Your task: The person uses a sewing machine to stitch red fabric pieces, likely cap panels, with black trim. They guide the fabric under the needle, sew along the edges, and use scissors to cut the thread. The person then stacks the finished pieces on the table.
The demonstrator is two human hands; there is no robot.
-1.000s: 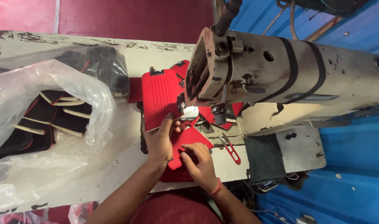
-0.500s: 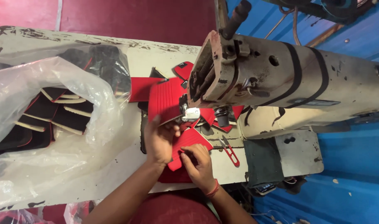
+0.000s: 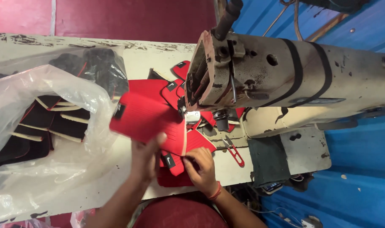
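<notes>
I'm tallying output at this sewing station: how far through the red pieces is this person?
Looks done: several red pieces lie behind the sewing machine. In hand: the left hand lifts a red panel; the right hand fingers a smaller red piece. Left: black pieces sit bagged.

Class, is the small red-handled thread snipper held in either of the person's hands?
No: the red-handled thread snipper lies on the table, apart from the right hand.

A red padded panel (image 3: 146, 120), ribbed, cream-edged with a small black tab, lies tilted at frame centre-left, lifted off the table. Just below it, lower centre, a smaller red piece (image 3: 172, 162) with a black tab lies flat.
</notes>
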